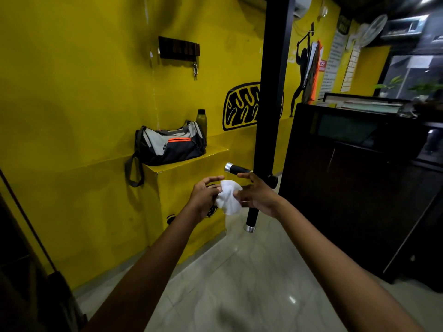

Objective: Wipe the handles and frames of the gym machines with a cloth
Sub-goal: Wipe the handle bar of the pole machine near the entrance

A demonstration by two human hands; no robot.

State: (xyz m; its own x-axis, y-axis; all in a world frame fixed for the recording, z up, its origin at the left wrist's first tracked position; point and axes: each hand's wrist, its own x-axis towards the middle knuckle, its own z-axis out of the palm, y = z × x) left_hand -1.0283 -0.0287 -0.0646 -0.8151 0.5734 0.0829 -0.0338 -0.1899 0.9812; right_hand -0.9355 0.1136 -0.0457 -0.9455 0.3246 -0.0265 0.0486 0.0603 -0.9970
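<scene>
A white cloth (229, 197) hangs bunched between both hands in the middle of the view. My left hand (205, 192) grips its left side with fingers curled. My right hand (257, 193) pinches its right side, with the index finger stretched out. Just behind the hands a black upright frame post (273, 87) of a gym machine rises to the ceiling. A black handle with a chrome end cap (236, 169) sticks out to the left of the post, just above my right hand. A second black handle (251, 218) with a chrome tip hangs down below the hands.
A yellow ledge (191, 161) on the yellow wall carries a grey and black gym bag (169, 146) and a dark green bottle (201, 119). A dark wooden counter (354, 178) stands at the right. The floor (251, 279) is glossy pale tile.
</scene>
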